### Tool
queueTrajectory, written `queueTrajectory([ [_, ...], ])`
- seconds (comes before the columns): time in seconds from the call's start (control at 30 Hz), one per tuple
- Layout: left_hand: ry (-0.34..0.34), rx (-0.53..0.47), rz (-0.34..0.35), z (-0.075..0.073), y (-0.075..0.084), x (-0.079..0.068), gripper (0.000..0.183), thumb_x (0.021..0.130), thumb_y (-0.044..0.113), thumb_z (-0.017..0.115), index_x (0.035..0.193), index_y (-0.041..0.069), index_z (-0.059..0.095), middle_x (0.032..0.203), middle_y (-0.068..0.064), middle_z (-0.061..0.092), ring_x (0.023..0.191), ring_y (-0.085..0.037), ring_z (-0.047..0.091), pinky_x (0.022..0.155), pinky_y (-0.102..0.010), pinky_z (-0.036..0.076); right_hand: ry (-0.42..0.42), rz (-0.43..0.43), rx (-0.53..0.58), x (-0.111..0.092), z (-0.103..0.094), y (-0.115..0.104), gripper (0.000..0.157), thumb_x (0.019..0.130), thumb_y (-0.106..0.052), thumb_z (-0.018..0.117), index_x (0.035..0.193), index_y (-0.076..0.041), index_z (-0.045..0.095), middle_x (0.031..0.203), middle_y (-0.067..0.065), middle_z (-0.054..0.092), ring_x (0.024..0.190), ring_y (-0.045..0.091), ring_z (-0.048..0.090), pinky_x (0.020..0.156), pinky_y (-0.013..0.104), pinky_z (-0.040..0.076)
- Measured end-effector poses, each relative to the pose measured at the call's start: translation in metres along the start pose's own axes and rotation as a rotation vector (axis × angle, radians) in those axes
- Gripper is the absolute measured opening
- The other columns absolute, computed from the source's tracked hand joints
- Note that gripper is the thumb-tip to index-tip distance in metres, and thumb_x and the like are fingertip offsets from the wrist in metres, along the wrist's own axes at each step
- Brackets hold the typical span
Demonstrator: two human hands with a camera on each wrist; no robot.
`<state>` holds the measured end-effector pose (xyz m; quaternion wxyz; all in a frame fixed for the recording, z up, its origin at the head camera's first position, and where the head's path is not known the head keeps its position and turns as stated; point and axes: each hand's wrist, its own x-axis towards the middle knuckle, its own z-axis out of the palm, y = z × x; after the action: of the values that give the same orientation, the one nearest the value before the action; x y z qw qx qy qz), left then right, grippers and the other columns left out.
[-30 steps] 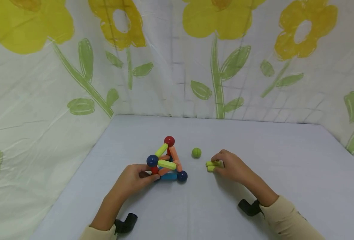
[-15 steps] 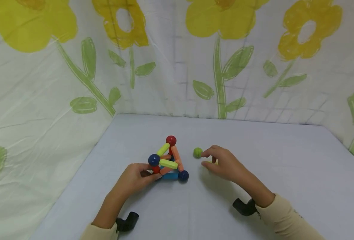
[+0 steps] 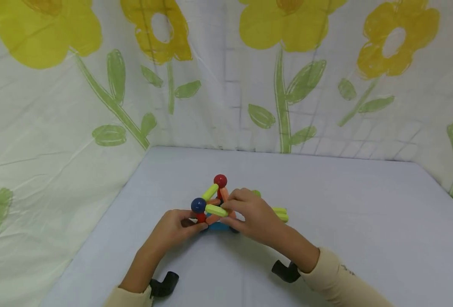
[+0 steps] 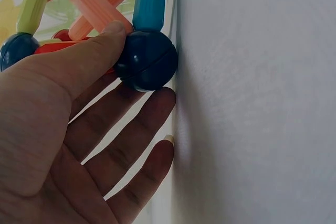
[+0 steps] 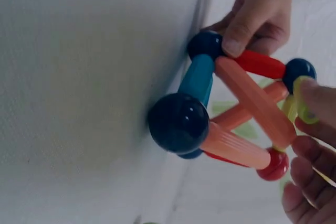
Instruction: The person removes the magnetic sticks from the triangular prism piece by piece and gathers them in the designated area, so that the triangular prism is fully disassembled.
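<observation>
A frame of magnetic rods and balls (image 3: pixel 198 205) stands on the table, with navy and red balls at its corners. My left hand (image 3: pixel 169 234) pinches its lower left corner; in the left wrist view the thumb lies beside a navy ball (image 4: pixel 147 61), the other fingers spread below. My right hand (image 3: pixel 255 215) pinches the free end of a lime rod (image 3: pixel 216 210) that runs from the upper navy ball. In the right wrist view that rod's end shows under the thumb, close to the end of a salmon rod (image 5: pixel 257 103). The hand hides the frame's right side in the head view.
Two more lime rods (image 3: pixel 281 214) lie on the table, just right of my right hand. Behind that hand a green ball (image 3: pixel 256 193) is mostly hidden. A flowered cloth (image 3: pixel 219 85) hangs along the table's back edge. Black devices (image 3: pixel 165 285) sit at both wrists.
My right hand has left the loose lime rods, moved left past the green ball, and now pinches the frame's lime rod. The left hand keeps its hold.
</observation>
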<state>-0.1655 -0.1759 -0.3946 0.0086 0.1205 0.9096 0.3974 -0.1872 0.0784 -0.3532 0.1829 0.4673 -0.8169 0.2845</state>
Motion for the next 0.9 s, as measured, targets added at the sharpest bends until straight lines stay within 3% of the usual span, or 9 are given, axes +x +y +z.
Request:
queueTrajectory([
  [0.23,0.002,0.017,0.007,0.001,0.002,0.001,0.022,0.087,0.024,0.081,0.101,0.008,0.078,0.093,0.0,0.075,0.079,-0.011,0.07,0.073,-0.032,0.058,-0.031,-0.161,-0.136,-0.002,-0.003,-0.004,0.025,0.082,-0.013,0.085,0.106,-0.011,0.078,0.094,-0.005,0.064,0.079,0.013,0.049,0.068,0.021,0.04],
  [0.33,0.01,0.029,0.013,0.001,0.001,0.002,0.021,0.087,0.024,0.081,0.101,0.008,0.078,0.094,0.0,0.075,0.079,-0.011,0.07,0.073,-0.032,0.058,-0.046,-0.164,-0.121,-0.007,-0.006,-0.005,0.031,0.081,-0.012,0.085,0.112,-0.012,0.077,0.097,-0.005,0.065,0.081,0.013,0.051,0.07,0.022,0.042],
  [0.6,0.024,0.046,-0.045,0.002,0.003,0.0,0.025,0.086,0.026,0.082,0.102,0.007,0.078,0.092,0.0,0.075,0.078,-0.011,0.068,0.074,-0.034,0.057,0.031,0.024,0.001,-0.023,-0.019,0.003,0.03,0.082,-0.011,0.085,0.111,-0.01,0.075,0.093,-0.006,0.06,0.088,0.01,0.053,0.071,0.02,0.049],
  [0.8,0.018,0.036,-0.019,0.002,0.002,0.0,0.024,0.086,0.026,0.081,0.102,0.007,0.078,0.093,-0.001,0.075,0.078,-0.012,0.069,0.074,-0.034,0.058,0.059,0.142,0.01,-0.039,-0.03,0.014,0.029,0.08,-0.006,0.085,0.106,-0.01,0.074,0.091,-0.007,0.062,0.084,0.013,0.056,0.066,0.029,0.054],
  [0.9,0.015,0.034,-0.014,0.002,0.001,0.0,0.025,0.087,0.027,0.081,0.102,0.007,0.078,0.093,-0.001,0.075,0.077,-0.01,0.069,0.072,-0.032,0.057,0.025,0.21,0.007,-0.048,-0.037,0.017,0.027,0.08,-0.005,0.084,0.104,-0.011,0.073,0.089,-0.009,0.064,0.079,0.014,0.057,0.063,0.031,0.053],
])
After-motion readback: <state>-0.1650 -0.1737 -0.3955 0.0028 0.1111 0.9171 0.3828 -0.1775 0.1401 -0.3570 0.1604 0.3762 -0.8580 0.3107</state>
